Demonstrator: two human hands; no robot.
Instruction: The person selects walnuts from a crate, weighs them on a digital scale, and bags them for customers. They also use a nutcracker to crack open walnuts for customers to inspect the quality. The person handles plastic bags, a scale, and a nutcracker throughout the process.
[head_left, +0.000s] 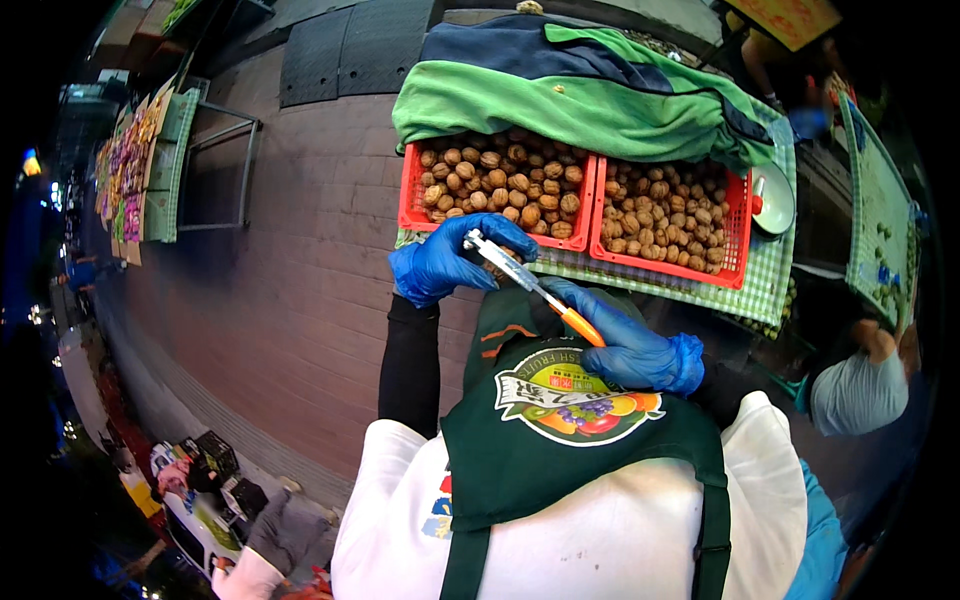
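My left hand (442, 259), in a blue disposable glove, curls around a walnut (504, 264) in front of the left crate. A metal hand tool with an orange handle (581, 326) slants across in front of the walnut. Its metal end (491, 251) reaches between the thumb and fingers of my left hand and covers part of the nut; I cannot tell whether it touches the shell. My right hand (630, 345), also gloved in blue, holds the tool near its orange handle, above the dark green apron (600, 480).
Two red plastic crates (591, 202) of walnuts (517, 180) stand on a checked tablecloth (772, 277), with a green and navy cloth (525, 94) over their far side. A white bowl (776, 202) sits right of them. People and other stalls (165, 165) are around.
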